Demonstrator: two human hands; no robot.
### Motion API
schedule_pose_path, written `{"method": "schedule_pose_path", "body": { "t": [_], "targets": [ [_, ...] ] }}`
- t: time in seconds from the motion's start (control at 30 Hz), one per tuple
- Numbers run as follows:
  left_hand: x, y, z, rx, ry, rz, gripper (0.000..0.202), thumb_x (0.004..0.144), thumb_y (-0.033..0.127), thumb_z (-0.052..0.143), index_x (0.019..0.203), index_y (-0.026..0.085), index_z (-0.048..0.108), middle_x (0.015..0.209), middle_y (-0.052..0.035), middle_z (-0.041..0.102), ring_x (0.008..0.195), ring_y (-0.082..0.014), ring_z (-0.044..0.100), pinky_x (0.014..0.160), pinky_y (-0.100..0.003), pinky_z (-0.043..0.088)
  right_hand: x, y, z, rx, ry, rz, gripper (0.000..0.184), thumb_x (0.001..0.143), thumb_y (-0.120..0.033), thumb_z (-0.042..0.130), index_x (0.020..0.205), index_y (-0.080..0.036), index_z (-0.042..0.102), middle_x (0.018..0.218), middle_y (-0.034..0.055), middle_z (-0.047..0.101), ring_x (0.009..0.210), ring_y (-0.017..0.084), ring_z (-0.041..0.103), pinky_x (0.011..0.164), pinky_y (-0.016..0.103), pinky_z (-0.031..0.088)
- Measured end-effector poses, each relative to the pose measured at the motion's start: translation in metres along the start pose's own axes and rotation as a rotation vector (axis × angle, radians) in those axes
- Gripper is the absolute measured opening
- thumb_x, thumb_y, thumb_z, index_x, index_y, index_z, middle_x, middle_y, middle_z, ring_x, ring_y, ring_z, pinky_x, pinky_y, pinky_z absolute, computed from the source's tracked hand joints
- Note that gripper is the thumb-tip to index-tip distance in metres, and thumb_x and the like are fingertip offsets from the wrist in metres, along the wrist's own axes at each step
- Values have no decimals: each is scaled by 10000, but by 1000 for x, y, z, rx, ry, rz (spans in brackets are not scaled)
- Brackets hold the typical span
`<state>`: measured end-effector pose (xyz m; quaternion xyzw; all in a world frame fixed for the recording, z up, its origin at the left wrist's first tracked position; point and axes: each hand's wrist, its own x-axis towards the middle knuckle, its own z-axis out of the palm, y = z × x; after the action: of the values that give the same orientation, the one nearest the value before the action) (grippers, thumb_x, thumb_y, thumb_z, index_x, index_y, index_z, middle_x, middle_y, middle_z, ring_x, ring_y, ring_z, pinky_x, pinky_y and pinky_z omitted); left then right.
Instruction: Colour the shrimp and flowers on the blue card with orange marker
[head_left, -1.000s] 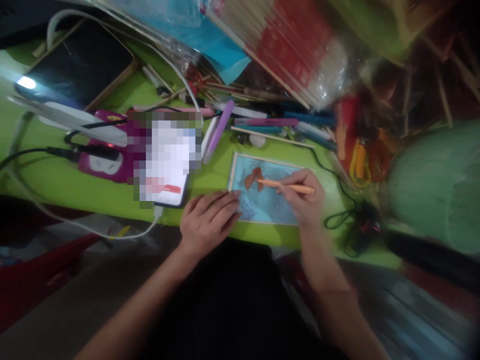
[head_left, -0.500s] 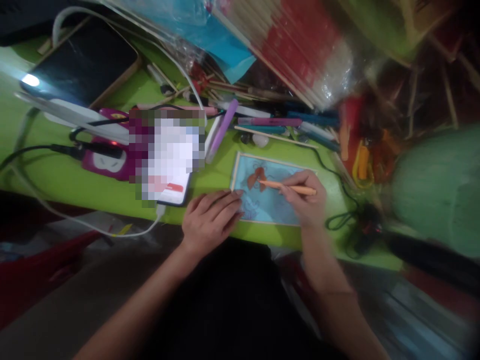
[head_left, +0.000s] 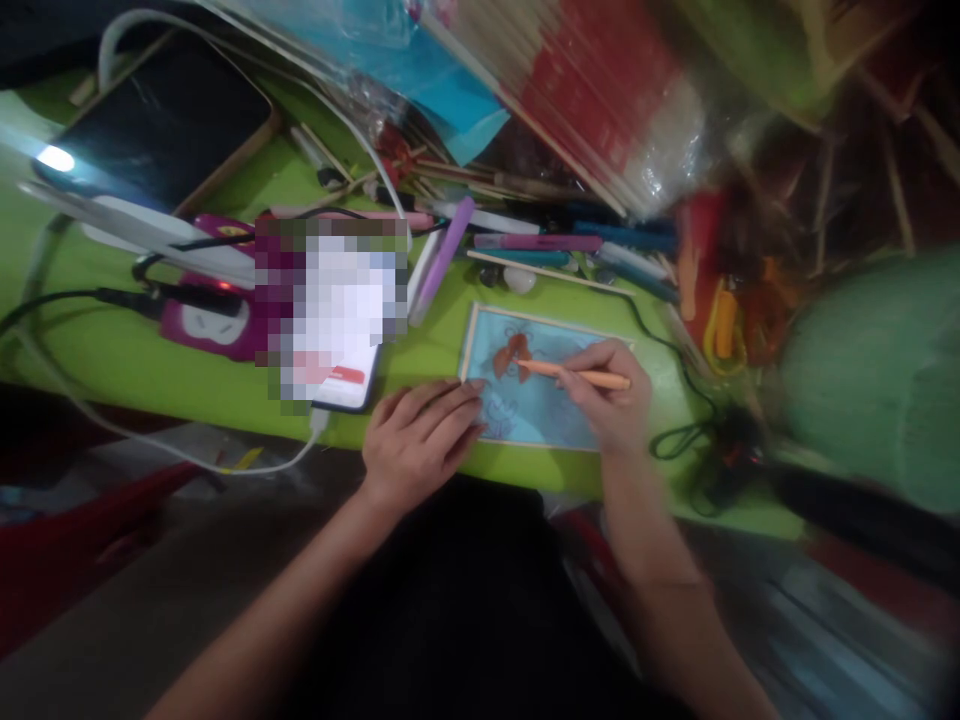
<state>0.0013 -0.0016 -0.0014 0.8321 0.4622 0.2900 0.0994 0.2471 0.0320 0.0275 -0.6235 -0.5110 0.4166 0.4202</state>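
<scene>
A light blue sheet point(head_left: 555, 332) framed by thin pale sticks lies on the green table point(head_left: 420, 350). Dark line drawings show on it, and an orange-brown butterfly shape point(head_left: 511, 355) is coloured in near its upper left. My right hand point(head_left: 611, 395) grips an orange marker point(head_left: 611, 380), its tip resting at the butterfly. Flat beside the sheet lies my left hand point(head_left: 424, 430), fingers stretched out, fingertips over the sheet's lower left edge.
Left of the sheet, a lit phone point(head_left: 345, 390) is plugged into a white cable, beside a purple power strip point(head_left: 217, 320). Several markers, including a purple one point(head_left: 450, 250), and thin sticks lie behind. A dark tablet-like device point(head_left: 165, 120) is farther left; a green rounded object point(head_left: 877, 380) stands right.
The marker tip has shifted very slightly over the butterfly. My left hand stays in place, and the view has drifted a little.
</scene>
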Motion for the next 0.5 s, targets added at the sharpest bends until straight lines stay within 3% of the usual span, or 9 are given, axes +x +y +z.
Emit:
{"method": "schedule_pose_path", "body": {
  "t": [0.5],
  "targets": [
    [0,0,0,2,11,-5,228,920,266,773,1137,256,703,1207,34,802,1052,-203,741,900,-378,483,-2,3,-1,47,-4,-13,152,829,-332,799,815,-250,672,635,-37,642,585,143,575,524,279,444]
  ]
}}
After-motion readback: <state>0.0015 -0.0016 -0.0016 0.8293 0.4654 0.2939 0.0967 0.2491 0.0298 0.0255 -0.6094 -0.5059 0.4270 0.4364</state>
